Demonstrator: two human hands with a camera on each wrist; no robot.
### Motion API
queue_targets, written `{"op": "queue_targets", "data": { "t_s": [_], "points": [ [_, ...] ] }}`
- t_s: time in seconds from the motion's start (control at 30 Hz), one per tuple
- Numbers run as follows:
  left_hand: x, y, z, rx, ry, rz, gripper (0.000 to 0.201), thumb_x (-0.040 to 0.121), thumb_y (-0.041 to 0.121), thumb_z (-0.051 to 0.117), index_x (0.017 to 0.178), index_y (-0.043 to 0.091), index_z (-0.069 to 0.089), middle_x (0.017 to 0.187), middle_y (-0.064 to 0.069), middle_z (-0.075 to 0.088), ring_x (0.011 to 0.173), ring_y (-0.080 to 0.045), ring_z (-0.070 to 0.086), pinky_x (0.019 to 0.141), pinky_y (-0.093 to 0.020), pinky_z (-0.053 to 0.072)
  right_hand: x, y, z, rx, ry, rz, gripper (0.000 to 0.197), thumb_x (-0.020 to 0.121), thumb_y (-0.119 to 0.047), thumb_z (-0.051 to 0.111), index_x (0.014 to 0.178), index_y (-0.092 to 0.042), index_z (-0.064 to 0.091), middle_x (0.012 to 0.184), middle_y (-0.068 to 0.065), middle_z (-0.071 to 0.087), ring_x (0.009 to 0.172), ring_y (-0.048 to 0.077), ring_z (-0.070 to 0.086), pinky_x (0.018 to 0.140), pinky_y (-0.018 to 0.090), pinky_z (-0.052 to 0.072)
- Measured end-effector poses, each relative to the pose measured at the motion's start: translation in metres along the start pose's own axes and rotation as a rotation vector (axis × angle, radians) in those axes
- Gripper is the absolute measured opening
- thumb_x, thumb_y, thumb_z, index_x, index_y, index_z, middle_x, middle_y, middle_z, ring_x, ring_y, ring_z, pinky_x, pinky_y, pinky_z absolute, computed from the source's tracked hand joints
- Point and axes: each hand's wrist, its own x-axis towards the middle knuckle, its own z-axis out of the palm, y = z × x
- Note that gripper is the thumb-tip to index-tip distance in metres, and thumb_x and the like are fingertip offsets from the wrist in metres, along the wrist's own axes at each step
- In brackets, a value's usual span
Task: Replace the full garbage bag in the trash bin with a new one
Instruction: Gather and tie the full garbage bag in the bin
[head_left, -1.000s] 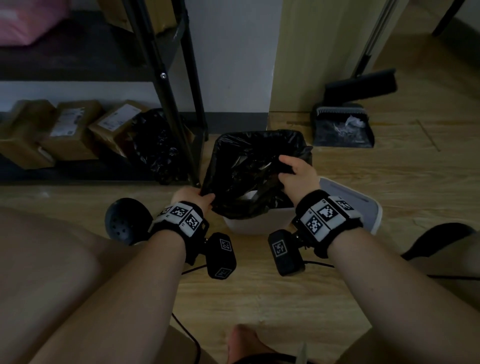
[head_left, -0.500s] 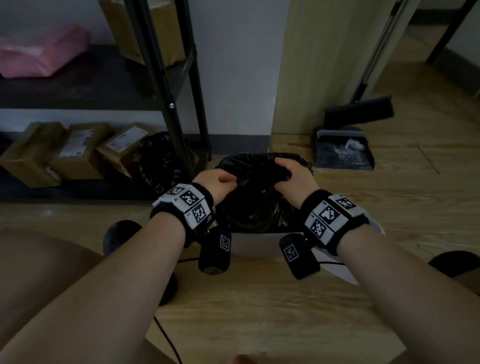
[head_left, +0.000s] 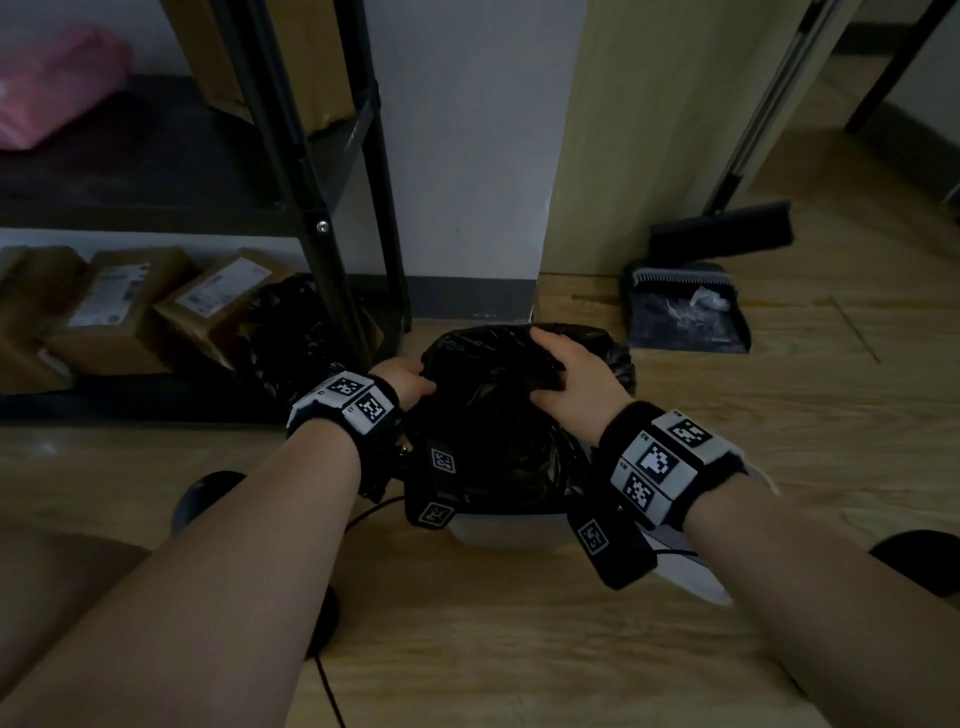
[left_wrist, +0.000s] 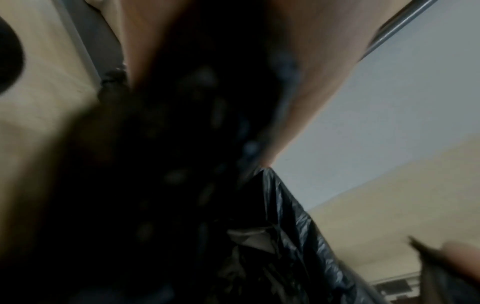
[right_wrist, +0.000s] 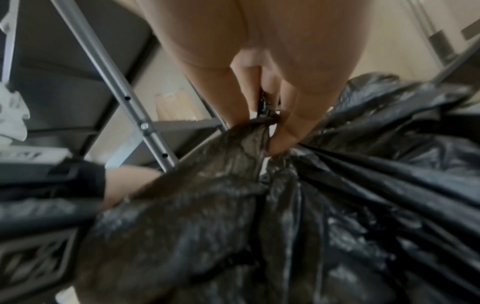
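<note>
A full black garbage bag (head_left: 498, 441) stands in a white trash bin (head_left: 506, 530) on the wooden floor, its top gathered upward. My left hand (head_left: 408, 382) grips the bag's left rim and my right hand (head_left: 566, 379) grips the right rim. In the right wrist view my right hand (right_wrist: 270, 123) pinches bunched black plastic (right_wrist: 259, 205). The left wrist view is blurred; black plastic (left_wrist: 283, 236) fills its lower middle, and the left fingers cannot be made out there.
A black metal shelf (head_left: 322, 208) stands at the left with cardboard boxes (head_left: 119, 306) and another black bag (head_left: 291, 332) under it. A dustpan (head_left: 685, 312) and broom (head_left: 722, 234) lie at the right. The white bin lid (head_left: 691, 566) lies beside the bin.
Both hands have come together and risen, gathering the bag's open mouth into a bunched top. The bag has lifted higher above the bin's rim.
</note>
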Motion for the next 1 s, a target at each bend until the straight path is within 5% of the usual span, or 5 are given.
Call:
{"op": "queue_targets", "data": {
  "t_s": [0.27, 0.53, 0.67, 0.9, 1.0],
  "points": [
    [0.007, 0.008, -0.014, -0.492, 0.063, 0.109, 0.045, 0.091, 0.001, 0.051, 0.136, 0.004, 0.047, 0.142, -0.020, 0.047, 0.131, -0.035, 0.047, 0.111, -0.039, 0.038, 0.004, -0.002, 0.005, 0.008, 0.037, -0.006, 0.065, 0.088, -0.006, 0.056, 0.147, -0.017, 0.031, 0.155, 0.008, 0.027, 0.144, 0.024, 0.026, 0.119, 0.037, 0.024],
    [-0.047, 0.060, -0.012, -0.881, -0.039, 0.345, 0.037, 0.094, -0.006, 0.041, 0.130, -0.004, 0.049, 0.067, 0.002, 0.068, 0.058, -0.004, 0.066, 0.055, -0.015, 0.055, -0.023, -0.006, -0.012, 0.109, 0.220, 0.007, 0.047, 0.088, 0.000, 0.055, 0.133, -0.012, 0.052, 0.136, 0.007, 0.055, 0.125, 0.022, 0.052, 0.104, 0.029, 0.043],
    [-0.078, 0.077, -0.010, -0.685, -0.055, 0.468, 0.038, 0.093, -0.007, 0.044, 0.130, -0.002, 0.049, 0.085, 0.000, 0.058, 0.047, 0.002, 0.062, 0.055, -0.011, 0.053, -0.036, -0.010, -0.030, 0.133, 0.325, 0.010, 0.038, 0.086, 0.000, 0.058, 0.123, -0.010, 0.062, 0.125, 0.009, 0.063, 0.115, 0.021, 0.058, 0.090, 0.020, 0.043],
    [-0.106, 0.081, -0.004, -0.129, 0.018, 0.547, 0.041, 0.092, 0.004, 0.051, 0.133, 0.010, 0.052, 0.115, -0.006, 0.062, 0.057, 0.005, 0.059, 0.060, -0.003, 0.047, -0.051, -0.013, -0.064, 0.098, 0.433, 0.008, 0.038, 0.084, 0.000, 0.057, 0.120, -0.010, 0.065, 0.123, 0.011, 0.065, 0.116, 0.025, 0.059, 0.101, 0.028, 0.045],
    [-0.116, 0.087, -0.009, -0.074, 0.012, 0.543, 0.044, 0.092, 0.003, 0.051, 0.135, 0.007, 0.049, 0.129, -0.014, 0.060, 0.092, -0.015, 0.066, 0.084, -0.014, 0.049, -0.055, -0.015, -0.078, 0.032, 0.371, 0.024, 0.045, 0.088, -0.003, 0.054, 0.132, -0.011, 0.054, 0.135, 0.010, 0.056, 0.124, 0.025, 0.053, 0.101, 0.026, 0.040]
  ]
}}
